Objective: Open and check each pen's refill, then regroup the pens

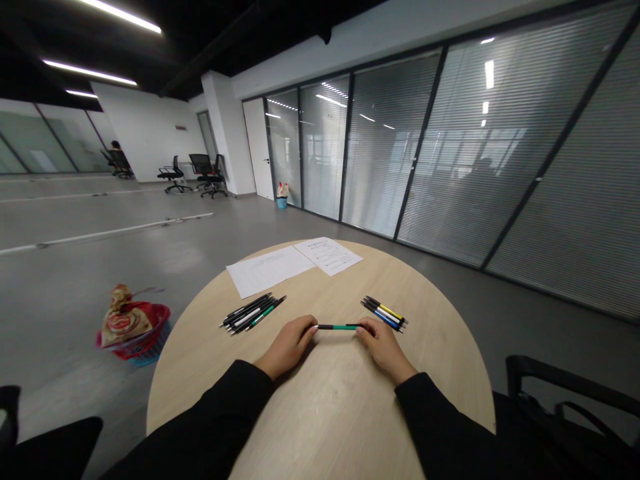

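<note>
A green and black pen [337,327] lies level between my two hands, just over the round wooden table [320,413]. My left hand [290,343] pinches its dark end, and my right hand [380,343] grips the green end with the clip. Left of my left hand is a bunch of several pens [253,313], mostly black, with a white and a green one among them. Beyond my right hand rests a smaller group of pens [384,313] in yellow, white, blue and black, laid side by side.
Two printed paper sheets [273,270] lie at the table's far side. On the floor to the left stands a basket [145,350] with a bag in it. A black chair [565,393] is close on the right, and part of another chair [55,437] shows at lower left.
</note>
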A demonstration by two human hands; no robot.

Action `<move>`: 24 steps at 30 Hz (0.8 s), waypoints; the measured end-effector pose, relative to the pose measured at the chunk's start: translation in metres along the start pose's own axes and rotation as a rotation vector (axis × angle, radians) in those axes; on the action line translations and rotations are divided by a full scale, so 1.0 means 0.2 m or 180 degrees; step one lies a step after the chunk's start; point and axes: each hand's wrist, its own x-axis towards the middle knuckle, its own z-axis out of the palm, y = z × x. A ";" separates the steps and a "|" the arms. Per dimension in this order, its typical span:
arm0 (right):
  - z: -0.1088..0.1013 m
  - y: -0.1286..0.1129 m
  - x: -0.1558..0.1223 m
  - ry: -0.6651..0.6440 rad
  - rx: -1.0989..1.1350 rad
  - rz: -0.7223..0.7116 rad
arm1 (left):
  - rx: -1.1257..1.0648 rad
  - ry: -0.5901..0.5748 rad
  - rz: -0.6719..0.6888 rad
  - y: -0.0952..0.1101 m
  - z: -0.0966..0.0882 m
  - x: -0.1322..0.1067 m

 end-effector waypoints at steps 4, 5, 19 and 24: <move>0.00 -0.02 0.00 -0.0003 -0.0037 -0.0028 | 0.0014 -0.0032 -0.0003 0.01 0.00 0.00; 0.00 -0.02 0.00 -0.0002 -0.0037 -0.0026 | 0.0014 -0.0042 -0.0001 0.01 0.00 0.00; -0.01 -0.02 -0.01 -0.0069 -0.0147 -0.0114 | -0.0027 -0.0061 -0.0034 -0.03 0.01 0.00; -0.01 -0.05 -0.02 -0.0062 -0.0223 -0.0189 | -0.0027 -0.0162 -0.0082 -0.02 0.01 0.00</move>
